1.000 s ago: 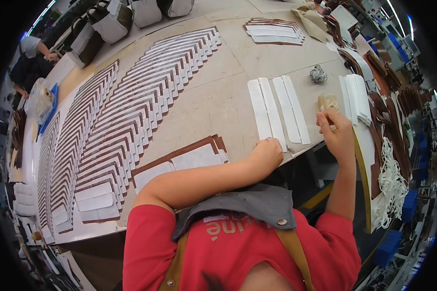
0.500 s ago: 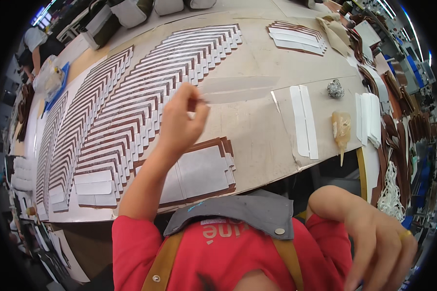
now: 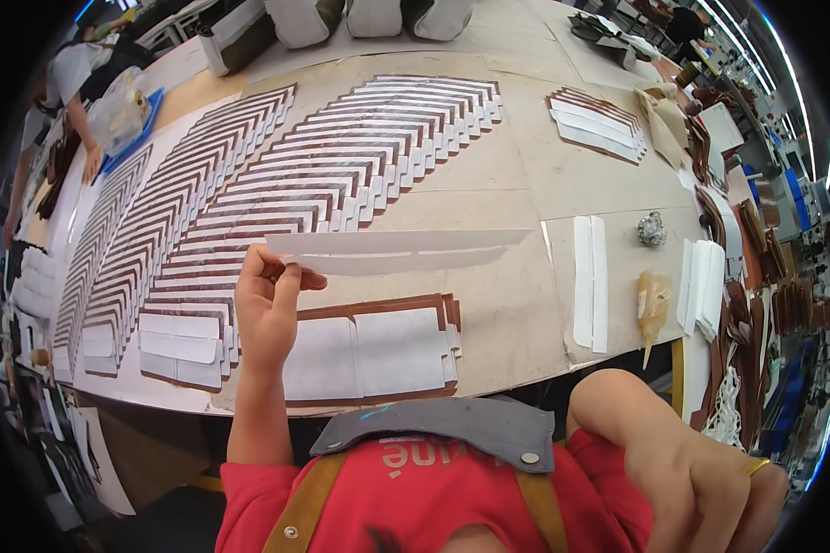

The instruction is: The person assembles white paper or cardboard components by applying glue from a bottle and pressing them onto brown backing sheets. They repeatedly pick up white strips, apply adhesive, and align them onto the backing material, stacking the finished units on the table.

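My left hand (image 3: 272, 300) pinches the left end of a long, thin, translucent whitish strip (image 3: 387, 241). The strip reaches to the right above the table, with narrow pale slits along its length. Below it, a stack of brown panels with white facing (image 3: 401, 346) lies close to my left wrist. Rows of overlapping white-faced brown pieces (image 3: 295, 189) spread beyond and to the left of that hand. My right hand (image 3: 710, 479) is raised at the lower right, away from the table, with bent fingers and a ring. Its fingertips are hidden or outside the picture.
Two white strips (image 3: 590, 286) lie side by side at the right, near a yellowish glue bottle (image 3: 653, 309) and a crumpled silvery ball (image 3: 651, 229). More white strips (image 3: 703, 286) lie farther right. A person (image 3: 83, 83) stands at the far left by a blue tray (image 3: 138, 138).
My left hand has drawn nearer and to the left with the translucent strip. The right hand's fingers look more bent. The view has shifted, showing more of the table's far side.
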Tool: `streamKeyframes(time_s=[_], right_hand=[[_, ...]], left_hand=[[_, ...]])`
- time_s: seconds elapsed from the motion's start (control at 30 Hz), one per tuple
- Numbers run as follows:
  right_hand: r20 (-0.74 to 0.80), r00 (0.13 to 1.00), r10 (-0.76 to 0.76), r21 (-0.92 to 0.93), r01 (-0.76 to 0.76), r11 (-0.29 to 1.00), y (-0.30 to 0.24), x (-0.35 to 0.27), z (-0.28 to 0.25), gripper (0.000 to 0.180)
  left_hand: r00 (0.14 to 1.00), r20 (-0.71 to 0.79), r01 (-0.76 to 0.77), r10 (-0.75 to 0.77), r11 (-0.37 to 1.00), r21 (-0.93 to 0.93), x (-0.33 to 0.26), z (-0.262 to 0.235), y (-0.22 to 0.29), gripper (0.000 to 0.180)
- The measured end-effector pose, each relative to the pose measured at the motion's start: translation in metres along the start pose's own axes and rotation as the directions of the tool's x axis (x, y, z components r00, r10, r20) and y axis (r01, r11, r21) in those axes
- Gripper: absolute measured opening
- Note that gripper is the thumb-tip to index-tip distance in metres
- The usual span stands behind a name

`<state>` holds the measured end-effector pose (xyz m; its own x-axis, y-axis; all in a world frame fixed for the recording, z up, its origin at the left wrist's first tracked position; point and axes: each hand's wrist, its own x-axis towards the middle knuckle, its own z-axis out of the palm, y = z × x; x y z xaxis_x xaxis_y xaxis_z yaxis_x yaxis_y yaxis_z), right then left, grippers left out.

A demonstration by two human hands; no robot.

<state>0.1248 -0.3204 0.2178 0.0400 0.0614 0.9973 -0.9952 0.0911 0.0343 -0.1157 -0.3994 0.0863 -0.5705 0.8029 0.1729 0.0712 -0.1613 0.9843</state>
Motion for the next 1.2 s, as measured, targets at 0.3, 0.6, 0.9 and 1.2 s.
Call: streamKeyframes(time_s=[0.3,0.6,0.9,1.2], right_hand=[[-0.502,0.661,0.557,-0.478,-0.749,0.458,-0.023,-0.040,-0.017,0.014],[-0.840,-0.047,0.540,0.095,-0.994,0.061,0.029,-0.187,-0.042,0.039],[-0.848,-0.016,0.529,0.052,-0.997,0.054,0.028,-0.194,-0.014,0.043],[-0.703,0.097,0.705,-0.226,-0.970,-0.093,-0.015,-0.232,0.020,0.047]], left_hand=[[0.998,-0.055,-0.035,0.036,0.999,0.024,-0.024,-0.023,-0.007,0.004],[0.996,-0.088,0.021,-0.022,1.000,-0.011,-0.052,-0.037,-0.020,0.007],[0.974,-0.159,0.161,-0.163,0.987,-0.023,-0.070,-0.059,-0.030,0.007],[0.965,-0.160,0.253,-0.208,0.899,0.357,-0.118,-0.079,-0.050,0.016]])
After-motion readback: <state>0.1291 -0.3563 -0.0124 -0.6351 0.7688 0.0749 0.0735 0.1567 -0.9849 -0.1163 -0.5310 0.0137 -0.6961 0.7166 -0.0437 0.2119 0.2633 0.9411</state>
